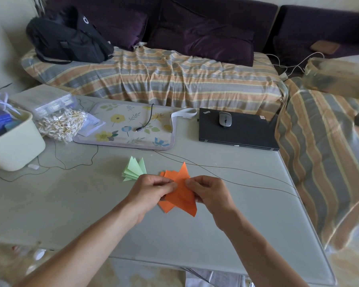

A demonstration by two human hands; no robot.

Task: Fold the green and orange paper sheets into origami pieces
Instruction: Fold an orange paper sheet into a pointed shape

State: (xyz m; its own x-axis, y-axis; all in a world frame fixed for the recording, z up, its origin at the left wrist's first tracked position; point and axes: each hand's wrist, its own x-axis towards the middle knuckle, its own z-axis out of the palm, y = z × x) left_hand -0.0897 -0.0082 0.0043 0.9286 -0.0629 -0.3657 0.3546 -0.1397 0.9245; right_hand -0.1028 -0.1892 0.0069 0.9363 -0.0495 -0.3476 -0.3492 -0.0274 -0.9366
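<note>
While both hands worked at the lower centre of the frame, the orange piece (181, 195) was held between them, just above the bench (71, 204). The left hand (151, 193) pinched its left edge with thumb and fingertips curled onto the paper. The right hand (207, 193) pinched the right edge in the same way, so each hand was clamped on the piece from its own side. Neither hand was nearer; the piece sat midway between them.

The long axis of the orange piece ran from a sharp tip pointing toward the upper centre of the frame down to a broader pointed corner toward the lower centre, tilted slightly right. The next crease would probably be pressed across or along this axis, so both grips appeared placed to control it.

The orange piece looked like a narrow triangle of layered flaps with crisp edges. Directly beneath and behind it lay the orange stack (167, 175), several folded pieces fanned on the bench; whether the held piece touched the stack could not be determined.

The green stack (134, 169) lay just left of centre, beside the left hand, its folded triangles fanned with tips pointing toward the top of the frame. The green pieces appeared already folded.
</note>
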